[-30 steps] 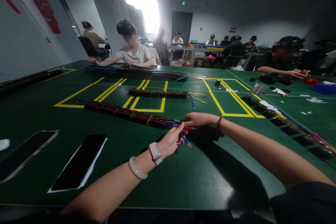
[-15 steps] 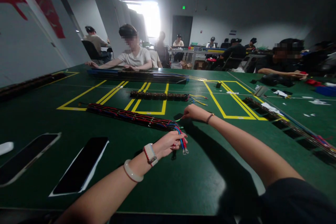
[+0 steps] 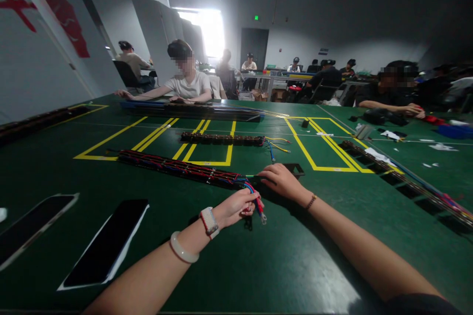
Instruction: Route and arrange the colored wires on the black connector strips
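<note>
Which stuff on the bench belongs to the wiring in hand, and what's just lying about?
In the job:
- red and blue cables, held by the left hand
- long wired strip they run from
- green lead, by the right hand

Apparently lying about:
- two dark phone-like slabs
- white scraps
- shorter strip, untouched

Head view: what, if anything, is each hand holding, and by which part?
Left hand: red and blue cables, near their metal-tipped ends. Right hand: cannot tell if holding anything.
</note>
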`<state>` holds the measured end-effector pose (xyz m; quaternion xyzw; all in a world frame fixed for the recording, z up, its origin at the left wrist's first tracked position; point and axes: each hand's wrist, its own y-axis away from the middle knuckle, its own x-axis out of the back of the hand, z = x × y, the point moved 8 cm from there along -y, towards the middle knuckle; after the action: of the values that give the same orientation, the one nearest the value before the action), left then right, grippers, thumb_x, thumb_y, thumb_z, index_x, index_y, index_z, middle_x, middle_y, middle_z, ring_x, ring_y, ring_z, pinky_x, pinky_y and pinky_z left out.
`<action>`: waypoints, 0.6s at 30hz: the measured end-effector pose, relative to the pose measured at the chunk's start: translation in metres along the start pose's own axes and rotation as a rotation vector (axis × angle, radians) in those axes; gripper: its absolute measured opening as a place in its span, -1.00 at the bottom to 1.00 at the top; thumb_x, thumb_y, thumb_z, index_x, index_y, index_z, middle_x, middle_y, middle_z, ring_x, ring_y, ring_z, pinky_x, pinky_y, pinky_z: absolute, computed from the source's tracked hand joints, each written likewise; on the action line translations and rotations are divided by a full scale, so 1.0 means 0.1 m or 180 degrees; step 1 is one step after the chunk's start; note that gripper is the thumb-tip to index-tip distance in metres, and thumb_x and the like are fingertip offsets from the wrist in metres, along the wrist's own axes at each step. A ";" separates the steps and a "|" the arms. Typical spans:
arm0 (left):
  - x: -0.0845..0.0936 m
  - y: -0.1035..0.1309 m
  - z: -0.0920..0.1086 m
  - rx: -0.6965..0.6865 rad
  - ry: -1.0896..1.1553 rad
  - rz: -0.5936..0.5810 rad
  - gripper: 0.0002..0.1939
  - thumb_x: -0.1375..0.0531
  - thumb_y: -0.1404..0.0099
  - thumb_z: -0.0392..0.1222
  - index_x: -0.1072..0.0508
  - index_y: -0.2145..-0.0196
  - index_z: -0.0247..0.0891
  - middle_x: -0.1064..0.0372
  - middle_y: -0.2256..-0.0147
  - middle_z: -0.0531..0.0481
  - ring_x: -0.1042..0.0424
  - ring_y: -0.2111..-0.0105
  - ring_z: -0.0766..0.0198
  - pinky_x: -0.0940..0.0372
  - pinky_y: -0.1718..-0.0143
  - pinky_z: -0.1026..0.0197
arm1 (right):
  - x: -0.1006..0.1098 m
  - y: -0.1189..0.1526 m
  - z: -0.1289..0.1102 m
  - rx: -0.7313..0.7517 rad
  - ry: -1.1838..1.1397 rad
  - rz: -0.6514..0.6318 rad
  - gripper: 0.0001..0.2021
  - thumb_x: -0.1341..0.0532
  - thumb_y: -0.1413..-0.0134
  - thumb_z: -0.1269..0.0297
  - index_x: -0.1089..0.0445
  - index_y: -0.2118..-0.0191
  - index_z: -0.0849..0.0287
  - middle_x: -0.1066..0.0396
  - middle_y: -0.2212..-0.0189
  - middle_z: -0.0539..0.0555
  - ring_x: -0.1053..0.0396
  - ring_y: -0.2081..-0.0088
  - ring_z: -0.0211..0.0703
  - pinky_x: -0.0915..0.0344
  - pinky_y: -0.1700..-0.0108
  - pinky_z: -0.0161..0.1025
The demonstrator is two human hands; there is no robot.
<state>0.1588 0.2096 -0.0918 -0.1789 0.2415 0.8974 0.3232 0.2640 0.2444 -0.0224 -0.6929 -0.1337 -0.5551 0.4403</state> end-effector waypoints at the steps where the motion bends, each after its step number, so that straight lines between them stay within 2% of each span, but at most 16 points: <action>1: 0.01 -0.01 0.00 -0.0021 0.0048 0.0022 -0.84 -0.14 -0.25 -0.23 -0.29 0.42 -0.38 -0.22 0.52 0.03 0.02 0.65 0.54 0.17 0.63 0.38 | 0.04 0.07 -0.11 0.0153 0.0056 0.0062 -0.74 -0.04 -0.25 0.30 -0.37 0.03 0.17 -0.37 0.17 0.15 -0.28 0.18 -0.18 -0.18 0.07 -0.17; 5: 0.07 -0.05 -0.03 -0.0084 0.0152 0.0097 -0.86 -0.14 -0.22 -0.26 -0.21 0.43 -0.32 -0.11 0.60 0.13 -0.01 0.70 0.52 0.16 0.65 0.38 | 0.08 0.23 -0.47 0.0832 0.0197 0.0067 -0.69 -0.05 -0.25 0.25 -0.32 -0.05 0.19 -0.39 0.22 0.15 -0.28 0.23 -0.18 -0.19 0.07 -0.16; 7: 0.06 -0.06 -0.03 -0.0069 0.0175 0.0098 -0.85 -0.12 -0.23 -0.27 -0.19 0.44 -0.30 -0.06 0.63 0.15 -0.03 0.71 0.50 0.16 0.66 0.38 | 0.07 0.26 -0.56 0.1050 0.0191 0.0096 -0.63 -0.06 -0.24 0.19 -0.27 -0.09 0.24 -0.40 0.22 0.16 -0.29 0.24 -0.18 -0.20 0.10 -0.17; 9: 0.05 -0.05 -0.02 -0.0074 0.0230 0.0121 -0.88 -0.10 -0.24 -0.28 -0.19 0.42 -0.30 -0.12 0.61 0.11 -0.07 0.70 0.49 0.16 0.67 0.38 | 0.03 0.25 -0.57 0.1114 0.0159 0.0126 -0.62 -0.03 -0.26 0.19 -0.24 -0.10 0.27 -0.40 0.23 0.16 -0.29 0.25 -0.19 -0.20 0.13 -0.18; 11: 0.04 -0.04 0.00 -0.0105 0.0262 0.0140 -0.90 -0.07 -0.28 -0.24 -0.24 0.37 -0.32 -0.23 0.54 0.03 -0.11 0.68 0.49 0.15 0.67 0.39 | -0.01 0.21 -0.52 0.0973 0.0063 0.0154 -0.67 0.01 -0.29 0.24 -0.27 -0.07 0.25 -0.41 0.27 0.14 -0.29 0.28 -0.22 -0.19 0.17 -0.21; 13: 0.02 -0.03 0.01 -0.0125 0.0229 0.0126 -0.84 -0.02 -0.32 -0.20 -0.29 0.31 -0.36 -0.32 0.47 -0.07 -0.13 0.66 0.49 0.13 0.66 0.39 | -0.03 0.17 -0.44 0.0714 -0.0134 0.0200 -0.69 0.06 -0.31 0.24 -0.32 0.00 0.22 -0.41 0.33 0.12 -0.28 0.33 -0.23 -0.17 0.21 -0.23; 18: 0.06 -0.04 -0.01 -0.0109 0.0047 0.0207 -0.78 0.05 -0.36 -0.22 -0.30 0.31 -0.40 -0.35 0.45 -0.13 -0.10 0.69 0.50 0.10 0.67 0.39 | 0.00 0.01 -0.24 -0.0333 -0.0911 0.0265 -0.54 0.20 -0.35 0.13 -0.36 0.22 0.26 -0.41 0.35 0.14 -0.29 0.32 -0.21 -0.15 0.21 -0.26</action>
<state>0.1572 0.2145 -0.0971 -0.1830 0.2341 0.9100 0.2890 0.2493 0.2260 -0.0227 -0.7919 -0.1372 -0.4381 0.4026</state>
